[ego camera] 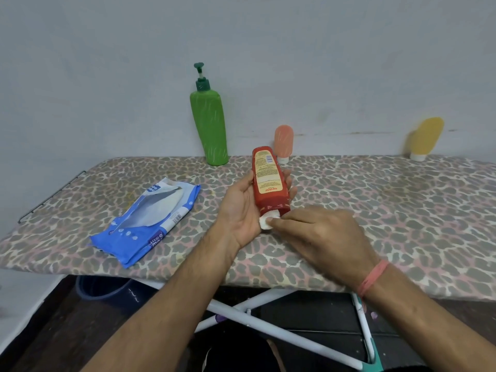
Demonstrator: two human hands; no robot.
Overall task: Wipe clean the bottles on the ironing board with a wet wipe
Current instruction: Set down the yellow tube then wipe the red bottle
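Observation:
My left hand (243, 208) grips a red bottle (269, 181) with a yellow label above the middle of the ironing board (375, 210), its cap end towards me. My right hand (319, 237) pinches a small white wet wipe (265, 221) against the bottle's lower cap end. A tall green pump bottle (209, 122) stands at the back by the wall. Behind the red bottle a small pink tube (283, 143) stands on its cap. Far to the right a yellow tube (425, 138) does the same.
An open blue wet wipe pack (150, 224) lies on the board's left part. The wall runs right behind the board. Below the front edge are the white crossed board legs (268, 328) and a dark blue bucket (107, 288) on the floor.

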